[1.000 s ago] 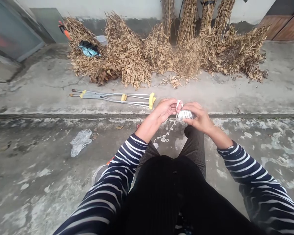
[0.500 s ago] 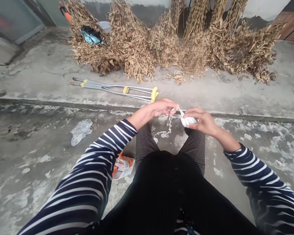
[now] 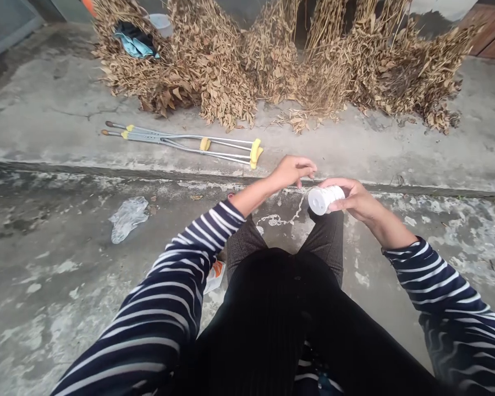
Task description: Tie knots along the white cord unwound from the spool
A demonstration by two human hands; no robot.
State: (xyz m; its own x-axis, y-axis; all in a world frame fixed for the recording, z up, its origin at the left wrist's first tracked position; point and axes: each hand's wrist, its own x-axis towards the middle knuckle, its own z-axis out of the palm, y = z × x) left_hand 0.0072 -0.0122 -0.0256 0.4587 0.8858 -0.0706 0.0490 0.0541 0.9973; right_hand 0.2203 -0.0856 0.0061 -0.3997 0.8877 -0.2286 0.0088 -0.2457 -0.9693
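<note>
My right hand (image 3: 355,199) is wrapped around a white spool (image 3: 318,201) wound with pale cord, its round flat end facing left and toward me. From the spool a thin, crinkled whitish cord (image 3: 297,213) hangs down and trails in loose loops on the ground between my feet. Just left of and above the spool is my left hand (image 3: 292,169), fingers stretched to the right and the thumb apart from them. I see nothing held in it, and it does not grip the spool.
A pair of crutches (image 3: 181,142) with yellow pads lies on the raised concrete ledge ahead. Bundles of dried plants (image 3: 231,71) lean along the wall, a dark and blue cloth (image 3: 136,41) on them. A crumpled clear plastic bag (image 3: 128,219) and an orange-white bag (image 3: 215,276) rest on the ground.
My left hand has let go of the cord it pinched and moved slightly right and up. The spool has turned in my right hand, so its flat end now shows.
</note>
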